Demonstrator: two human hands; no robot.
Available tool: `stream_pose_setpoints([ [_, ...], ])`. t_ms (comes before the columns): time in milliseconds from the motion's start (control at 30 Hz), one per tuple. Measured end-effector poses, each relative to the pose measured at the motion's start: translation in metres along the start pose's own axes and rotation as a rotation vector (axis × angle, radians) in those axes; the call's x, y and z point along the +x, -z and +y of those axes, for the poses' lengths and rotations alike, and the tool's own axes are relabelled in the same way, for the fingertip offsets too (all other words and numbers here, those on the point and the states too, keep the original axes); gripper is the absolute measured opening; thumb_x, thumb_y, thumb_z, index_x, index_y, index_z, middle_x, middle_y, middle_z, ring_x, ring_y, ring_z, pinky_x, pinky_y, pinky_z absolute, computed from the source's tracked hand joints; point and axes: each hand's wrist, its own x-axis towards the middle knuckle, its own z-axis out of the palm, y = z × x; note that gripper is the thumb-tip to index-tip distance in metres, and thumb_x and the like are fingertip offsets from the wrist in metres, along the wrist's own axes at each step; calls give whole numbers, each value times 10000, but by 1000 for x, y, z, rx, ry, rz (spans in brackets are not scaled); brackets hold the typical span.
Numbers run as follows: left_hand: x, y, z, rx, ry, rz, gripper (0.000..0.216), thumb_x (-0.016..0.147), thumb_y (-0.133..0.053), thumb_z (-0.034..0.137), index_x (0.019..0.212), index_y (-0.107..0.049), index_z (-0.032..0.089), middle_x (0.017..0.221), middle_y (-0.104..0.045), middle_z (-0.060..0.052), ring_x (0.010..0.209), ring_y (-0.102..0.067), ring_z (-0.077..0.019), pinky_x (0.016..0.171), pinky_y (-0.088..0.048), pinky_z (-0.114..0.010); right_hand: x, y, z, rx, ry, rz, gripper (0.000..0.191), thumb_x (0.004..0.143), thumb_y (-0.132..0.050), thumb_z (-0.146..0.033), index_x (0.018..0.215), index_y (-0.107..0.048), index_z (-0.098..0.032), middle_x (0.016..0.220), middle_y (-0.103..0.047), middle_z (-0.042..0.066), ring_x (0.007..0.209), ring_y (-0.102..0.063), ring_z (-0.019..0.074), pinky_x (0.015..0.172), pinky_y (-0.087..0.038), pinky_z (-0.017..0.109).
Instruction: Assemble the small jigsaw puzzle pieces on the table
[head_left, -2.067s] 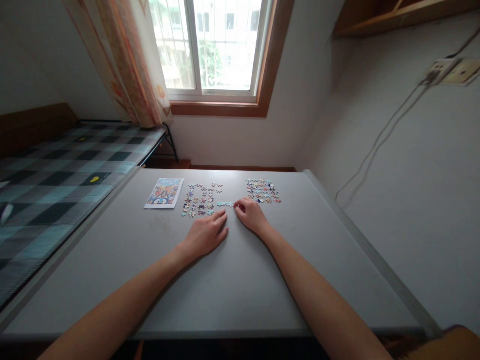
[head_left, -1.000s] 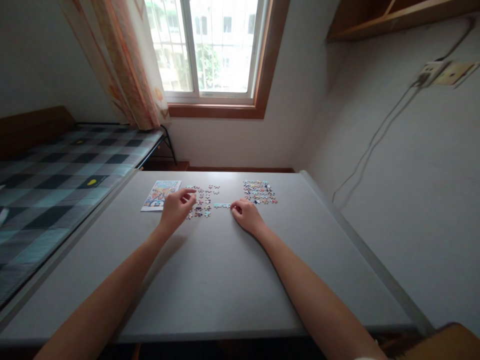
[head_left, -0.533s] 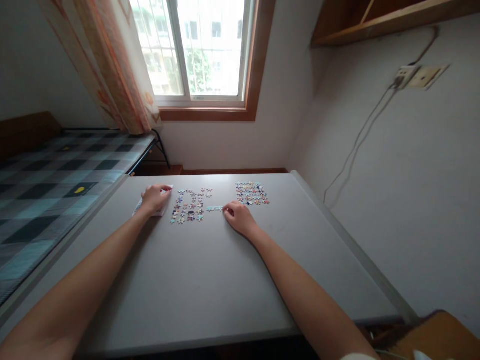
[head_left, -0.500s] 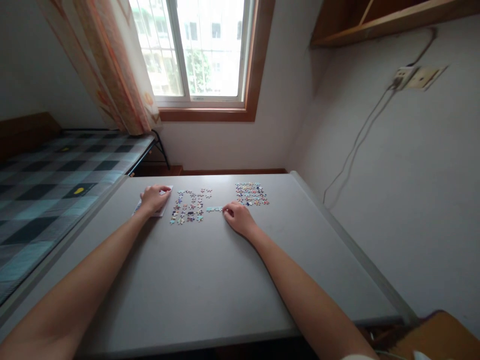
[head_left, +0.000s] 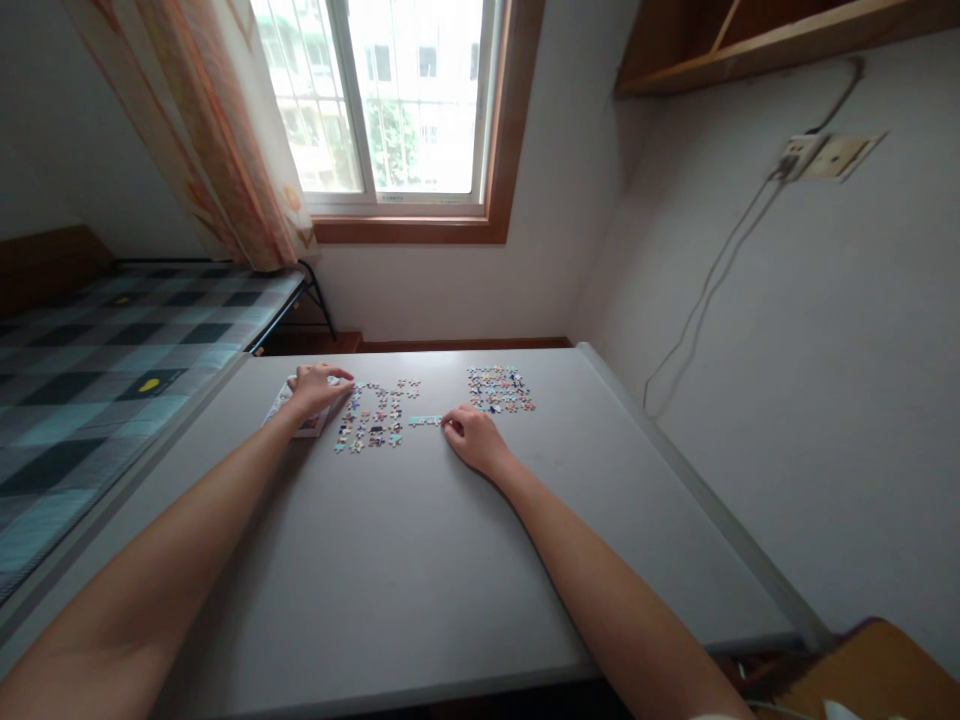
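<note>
My left hand reaches over a white printed sheet or box lid, its kind partly hidden by the hand. Its thumb and forefinger come together at the top left corner of a group of jigsaw puzzle pieces, on a piece there. My right hand rests on the table with curled fingers, pinching the right end of a short pale blue strip of joined puzzle pieces. The fingertips partly cover that end. Beyond the right hand lies a second, denser group of puzzle pieces.
Everything lies on a light grey table. A bed with a checked cover stands to the left. At the right are a wall with a socket and hanging cable, and a wooden chair or stool near the front corner.
My left hand has moved right, from over the printed sheet to the corner of the left group of pieces. My right hand stays at the strip. The view has shifted slightly.
</note>
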Motion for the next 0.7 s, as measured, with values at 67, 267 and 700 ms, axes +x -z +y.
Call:
stream_pose_setpoints([
  [67,3,2,3,-1,-21,-27,298,689,-609,462,879,-734,269,1126,-616,-72,1109,-416,-374,900,-314,-490,0,0,-1,0,1,0,177,815,-511,-161,838,-685,-186,783,-588,19,666,-511,109,667,-376,224],
  [267,16,0,-5,4,-62,-68,280,652,-627,466,822,-736,272,997,-640,-56,1041,-452,-321,887,-340,-408,0,0,-1,2,2,0,174,814,-516,-160,837,-686,-187,791,-595,23,672,-519,112,675,-382,228],
  [700,22,-1,-9,44,-91,-82,318,637,-610,473,844,-731,264,977,-643,-49,1000,-487,-282,882,-346,-341,0,0,0,15,-5,-7,173,809,-517,-156,836,-686,-185,787,-590,21,651,-506,108,657,-375,224],
])
